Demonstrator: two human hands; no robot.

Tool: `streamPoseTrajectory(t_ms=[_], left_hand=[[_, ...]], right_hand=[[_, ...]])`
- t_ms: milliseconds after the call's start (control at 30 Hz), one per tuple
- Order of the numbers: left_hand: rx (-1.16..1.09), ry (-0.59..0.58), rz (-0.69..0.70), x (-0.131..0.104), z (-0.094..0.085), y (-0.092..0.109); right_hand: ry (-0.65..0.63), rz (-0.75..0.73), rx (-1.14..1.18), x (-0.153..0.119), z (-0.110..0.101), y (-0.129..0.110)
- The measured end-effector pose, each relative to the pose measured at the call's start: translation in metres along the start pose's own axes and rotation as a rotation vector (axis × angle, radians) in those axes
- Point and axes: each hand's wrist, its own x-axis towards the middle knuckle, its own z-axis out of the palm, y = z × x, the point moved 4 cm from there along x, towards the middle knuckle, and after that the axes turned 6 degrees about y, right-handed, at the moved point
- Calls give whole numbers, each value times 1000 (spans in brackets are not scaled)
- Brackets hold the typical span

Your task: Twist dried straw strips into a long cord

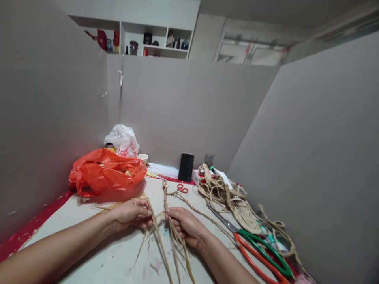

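Two bare hands at work over a pale tabletop [109, 240]. The left hand [134, 214], fingers drawn narrow, grips long straw strands [161, 240] between thumb and fingertips; some of these run down toward the near edge of the view. The right hand [188, 227] pinches the lower end of a twisted straw cord [165, 195], its thumb and forefinger closed and the other fingers curled. The cord lies between and just beyond the hands, pointing away from the person; below the pinch, loose strands fan out. A thin branch [197, 211] of twisted straw extends from the cord toward the right.

Beyond the left hand: a red plastic bag [106, 173], open at the top, with a white plastic bag [122, 138], a dark-topped jar [109, 146] and a pale cup [143, 158] behind it. Far side, centre: a black phone [186, 167] leaning upright, with small red-handled scissors [182, 189] nearer the hands. Right side: a heap of braided rope [231, 197], and beside it large shears [251, 248] with one green and one orange handle. Grey panels [183, 102] enclose the table; shelves [142, 29] with small objects stand above and behind.
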Motion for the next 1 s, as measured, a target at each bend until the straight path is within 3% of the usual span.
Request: streamPoseTrajectory(t_ms=[167, 533, 700, 1000], left_hand=[[-73, 40, -3, 7, 5, 3], [67, 107, 45, 44, 24, 8], [75, 142, 42, 41, 22, 8], [85, 60, 81, 30, 20, 7]], right_hand=[[-9, -24, 43, 2, -2, 1], [27, -102, 47, -1, -2, -9], [67, -141, -15, -1, -1, -6], [140, -175, -72, -4, 8, -2]])
